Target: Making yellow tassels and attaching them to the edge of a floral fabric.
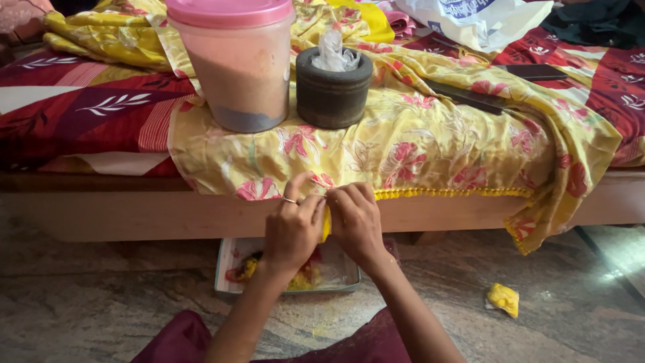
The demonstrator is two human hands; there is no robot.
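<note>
Left hand: the left hand (292, 225) has its fingers curled and pinching the hem of the yellow floral cloth (403, 144); a ring shows on one finger.
Right hand: the right hand (356, 222), touching the left, is also pinched on the hem, thumb and fingertips meeting at the yellow fringe trim (447, 193).
Where the work sits: the trim runs along the cloth's lower edge, which hangs over the wooden bed frame (134, 215) just above and ahead of both hands.
Long axis: the trim lies level, stretching from the hands off to their right, then dropping at the cloth's corner.
Doing it well: judged from the grip, keep the hem taut between the two pinches, work in short lengths, and let the bed edge carry the cloth's weight.
Below the hands: a shallow tray (225, 269) with yellow and red scraps, on the stone floor.
Beyond the hands: a pink-lidded plastic tub (238, 67) and a dark round wooden holder (332, 91) stand on the cloth.
Right, well apart: a yellow scrap (504, 299) lies on the floor.
</note>
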